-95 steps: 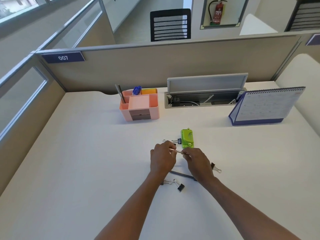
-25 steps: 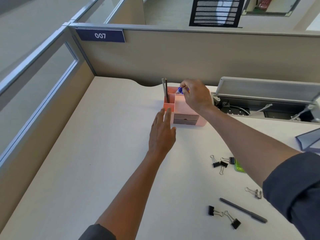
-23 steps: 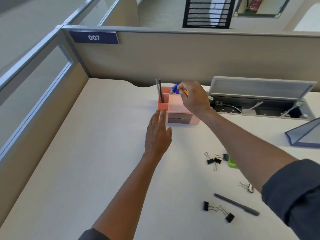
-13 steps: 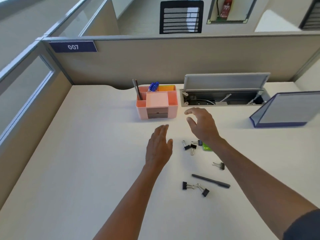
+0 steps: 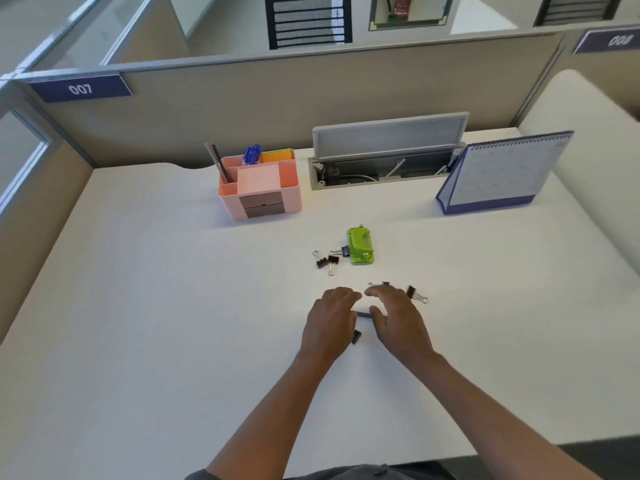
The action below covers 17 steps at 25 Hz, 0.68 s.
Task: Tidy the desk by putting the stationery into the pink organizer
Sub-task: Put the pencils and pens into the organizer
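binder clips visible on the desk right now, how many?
6 showing. Three clustered left of the green punch. Two past the right hand. One between the hands. The hands may hide more.

Desk calendar (image 5: pixel 502 171) upright at right rear. Open cable tray (image 5: pixel 381 168), lid raised, centre rear. Partition label "007" (image 5: pixel 80 89). Beyond partition, black chair (image 5: pixel 308 20); possibly fire extinguisher (image 5: pixel 401 5).

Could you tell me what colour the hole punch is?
Bright green hole punch; head view.
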Each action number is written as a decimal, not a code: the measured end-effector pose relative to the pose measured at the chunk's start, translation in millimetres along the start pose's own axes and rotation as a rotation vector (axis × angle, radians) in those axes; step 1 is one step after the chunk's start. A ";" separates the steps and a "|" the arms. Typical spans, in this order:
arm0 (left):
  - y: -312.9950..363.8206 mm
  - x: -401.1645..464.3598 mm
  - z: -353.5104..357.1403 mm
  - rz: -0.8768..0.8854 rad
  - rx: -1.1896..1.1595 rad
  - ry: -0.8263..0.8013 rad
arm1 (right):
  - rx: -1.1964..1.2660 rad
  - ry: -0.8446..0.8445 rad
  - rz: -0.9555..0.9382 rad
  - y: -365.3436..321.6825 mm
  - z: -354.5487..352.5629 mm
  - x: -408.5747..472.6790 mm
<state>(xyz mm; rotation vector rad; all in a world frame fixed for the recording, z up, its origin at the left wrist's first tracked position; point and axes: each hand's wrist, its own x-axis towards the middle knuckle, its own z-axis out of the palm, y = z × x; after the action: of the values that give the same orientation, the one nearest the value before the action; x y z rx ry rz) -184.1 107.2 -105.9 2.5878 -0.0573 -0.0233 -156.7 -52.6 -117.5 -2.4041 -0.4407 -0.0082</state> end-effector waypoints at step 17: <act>13.1 5.9 27.1 -0.084 0.419 -0.111 | -0.093 -0.293 0.141 49.5 -19.2 -27.6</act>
<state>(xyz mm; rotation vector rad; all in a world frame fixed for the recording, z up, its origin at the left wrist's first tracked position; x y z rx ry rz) -179.4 81.6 -122.1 3.0048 0.0068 -0.2066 -165.0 -108.4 -137.3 -2.5317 -0.4086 0.3986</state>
